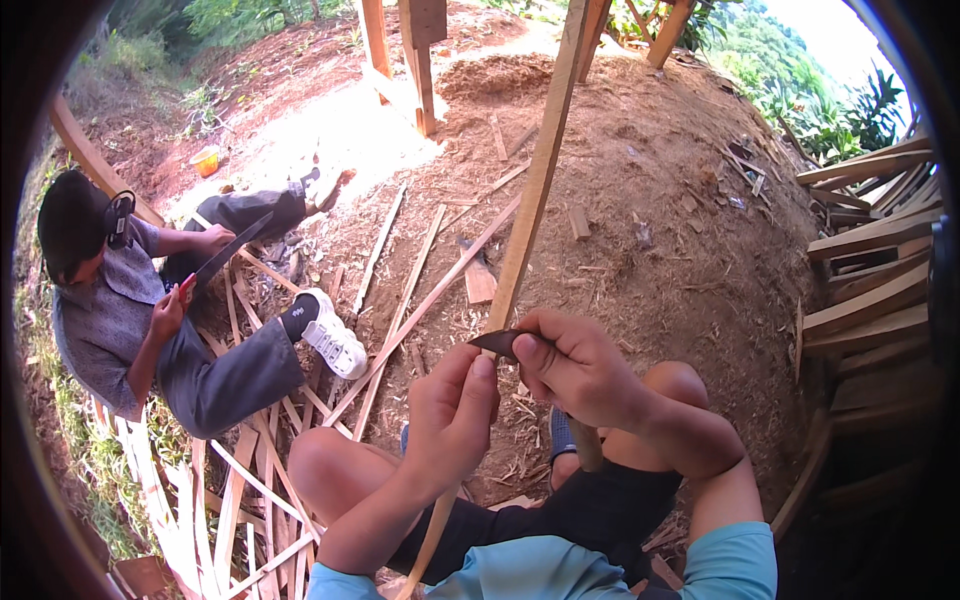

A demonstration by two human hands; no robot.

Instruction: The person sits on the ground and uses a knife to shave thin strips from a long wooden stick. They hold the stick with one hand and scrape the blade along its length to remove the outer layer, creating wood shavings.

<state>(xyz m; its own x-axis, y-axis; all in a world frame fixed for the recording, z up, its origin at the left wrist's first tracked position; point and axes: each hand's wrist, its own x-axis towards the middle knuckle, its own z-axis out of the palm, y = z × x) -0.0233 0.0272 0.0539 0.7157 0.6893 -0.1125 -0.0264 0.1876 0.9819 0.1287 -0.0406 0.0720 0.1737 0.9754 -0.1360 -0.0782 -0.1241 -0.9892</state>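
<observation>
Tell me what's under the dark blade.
The long bamboo strip runs under the blade, gripped by the left hand and right hand. Fingers hide the cutting spot.

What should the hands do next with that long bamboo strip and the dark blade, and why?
Probably push the dark blade a little farther along the long strip. The right hand holds the blade against the strip's edge, and the left hand grips the strip just below, thumb up beside the blade. It appears to sit at the start of a cut, so a short, steady stroke seems safest.
</observation>
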